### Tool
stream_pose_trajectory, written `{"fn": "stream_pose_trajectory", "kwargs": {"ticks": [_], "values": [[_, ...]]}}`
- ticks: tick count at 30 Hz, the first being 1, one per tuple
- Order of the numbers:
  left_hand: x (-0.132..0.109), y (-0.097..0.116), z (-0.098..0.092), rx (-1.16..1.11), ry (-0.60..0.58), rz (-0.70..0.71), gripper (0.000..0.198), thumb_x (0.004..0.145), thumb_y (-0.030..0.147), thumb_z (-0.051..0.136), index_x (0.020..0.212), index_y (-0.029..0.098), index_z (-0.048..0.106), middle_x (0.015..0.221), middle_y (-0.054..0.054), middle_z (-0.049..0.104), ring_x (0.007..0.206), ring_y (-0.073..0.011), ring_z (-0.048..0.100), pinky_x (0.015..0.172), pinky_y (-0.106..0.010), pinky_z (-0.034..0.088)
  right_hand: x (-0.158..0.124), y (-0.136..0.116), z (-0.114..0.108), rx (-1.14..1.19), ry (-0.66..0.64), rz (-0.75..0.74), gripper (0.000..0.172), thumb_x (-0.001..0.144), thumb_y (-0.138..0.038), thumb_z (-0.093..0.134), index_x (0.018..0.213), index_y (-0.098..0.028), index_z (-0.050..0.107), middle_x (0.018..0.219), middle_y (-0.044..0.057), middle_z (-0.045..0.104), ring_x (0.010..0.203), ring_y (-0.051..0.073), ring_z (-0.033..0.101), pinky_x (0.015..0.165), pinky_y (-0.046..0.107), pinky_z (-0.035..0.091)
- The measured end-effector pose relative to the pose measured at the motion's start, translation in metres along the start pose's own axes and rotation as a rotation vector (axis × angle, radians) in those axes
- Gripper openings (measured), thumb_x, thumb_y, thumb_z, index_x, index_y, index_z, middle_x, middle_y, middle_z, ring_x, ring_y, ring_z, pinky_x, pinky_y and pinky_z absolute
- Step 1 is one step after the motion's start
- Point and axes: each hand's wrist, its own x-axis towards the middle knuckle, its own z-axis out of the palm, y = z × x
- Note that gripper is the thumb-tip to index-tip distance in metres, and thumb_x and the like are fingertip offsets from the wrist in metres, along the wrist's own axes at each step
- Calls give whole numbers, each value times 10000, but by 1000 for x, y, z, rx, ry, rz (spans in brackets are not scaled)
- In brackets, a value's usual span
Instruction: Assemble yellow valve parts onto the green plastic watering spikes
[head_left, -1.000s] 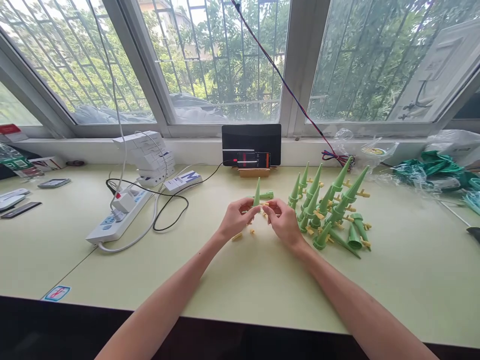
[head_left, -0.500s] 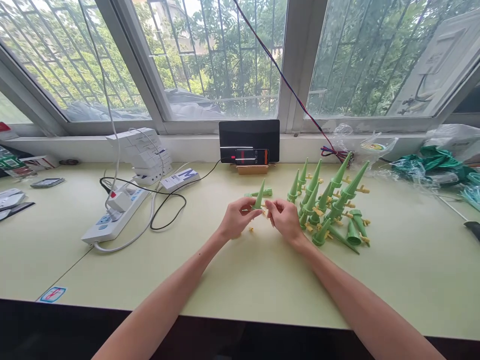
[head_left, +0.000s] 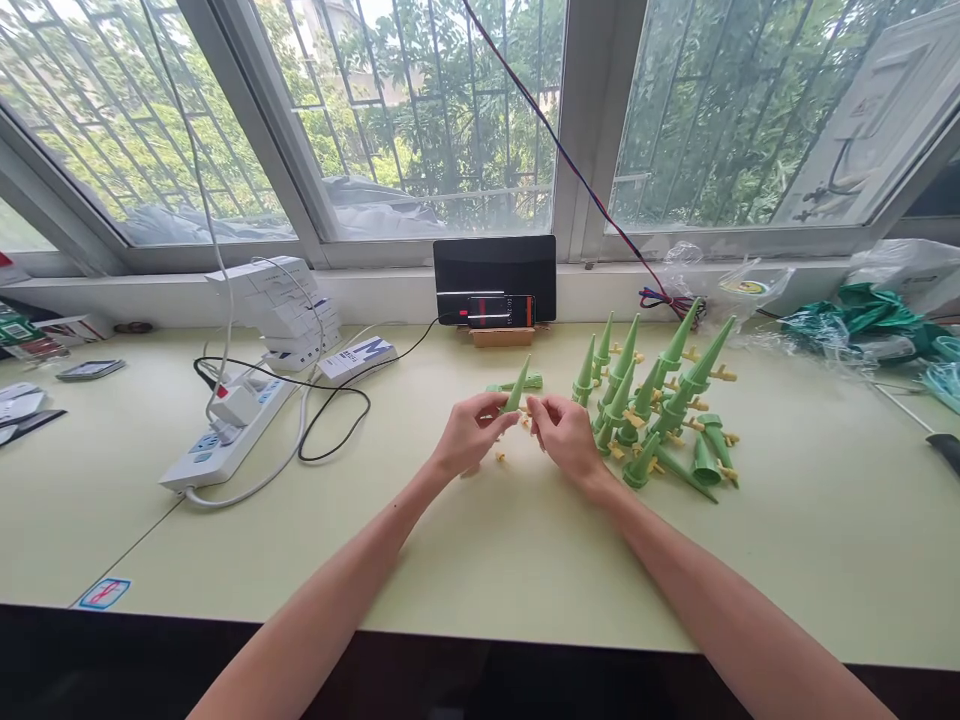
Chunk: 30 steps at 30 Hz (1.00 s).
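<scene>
My left hand [head_left: 472,432] pinches a green plastic watering spike [head_left: 519,384], tip upward and leaning a little right. My right hand [head_left: 564,440] is closed beside the spike's base, its thumb and fingers on a small yellow valve [head_left: 526,421] that they mostly hide. Below, on the table, lies a loose yellow piece [head_left: 500,456]. Another green spike [head_left: 533,381] lies on its side behind my left hand. To the right of my right hand stand several green spikes with yellow valves [head_left: 679,408]; a few others lie tipped over among them.
A phone [head_left: 501,312] leans on a black panel [head_left: 495,262] at the back. On the left are a power strip [head_left: 225,440] with cables, a white box [head_left: 358,360] and stacked white boxes [head_left: 277,310]. Plastic bags [head_left: 862,325] and a dark-handled tool [head_left: 943,452] are at the right.
Both hands stay together around the spike. The spike leans slightly more to the right, and the right fingertips have come slightly closer to its base. The view has shifted a little.
</scene>
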Motion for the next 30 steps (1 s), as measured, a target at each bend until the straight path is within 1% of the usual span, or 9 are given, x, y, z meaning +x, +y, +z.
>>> {"fn": "stream_pose_trajectory", "kwargs": {"ticks": [3,5,9,11,14,17,22,26,30], "values": [[1,2,-2,-6,13,-30,357,807,470,664,950,144,694,698,-12,607,572,-101,509,520,-232,486,-2,-1,3,-10,-4,-56,332,912,-502,543,887,-182,627,687,27,647,510,141,553,522,269,449],[1,4,-3,-12,19,-35,368,815,485,651,935,140,696,639,2,573,530,-90,468,493,-220,444,-3,0,4,-21,-9,-88,333,915,-479,551,1047,-182,624,773,41,669,537,149,578,541,280,476],[1,6,-5,-26,26,-35,376,835,501,622,924,143,698,595,11,532,493,-81,418,463,-214,381,-1,6,3,-80,-24,-159,333,950,-439,509,1125,-183,631,860,62,665,563,151,578,582,299,498],[1,7,-5,-32,30,-44,372,837,501,619,904,143,695,585,13,520,492,-81,415,460,-213,376,0,9,1,-138,-34,-220,316,975,-407,476,1126,-180,637,889,71,661,593,156,575,620,308,497],[0,8,-4,-45,19,-64,372,838,507,613,864,144,689,574,17,507,494,-84,428,471,-214,391,2,11,-2,-253,-46,-335,298,1004,-357,427,1099,-177,645,914,87,659,703,188,591,685,320,479],[0,9,-4,-51,10,-84,379,832,518,615,835,145,683,570,20,500,497,-84,438,470,-212,396,3,11,-4,-334,-61,-399,313,1024,-335,378,1049,-178,647,869,84,642,741,201,574,690,316,449],[-1,10,-4,-39,9,-89,384,827,523,620,796,144,673,569,20,485,496,-77,430,456,-204,383,3,9,-4,-404,-96,-410,346,1035,-335,342,922,-187,635,828,75,614,712,194,534,653,301,408],[-1,9,-4,-40,11,-88,377,829,514,625,822,140,679,574,13,495,507,-78,436,459,-202,389,3,8,-5,-414,-110,-393,372,1035,-336,333,803,-200,589,784,63,593,683,187,509,642,298,387],[-1,9,-4,-35,9,-77,382,822,516,634,872,142,699,608,-1,544,529,-88,464,472,-209,429,2,7,-4,-398,-107,-383,385,1032,-335,329,732,-209,533,720,43,557,644,178,473,626,296,365]]}}
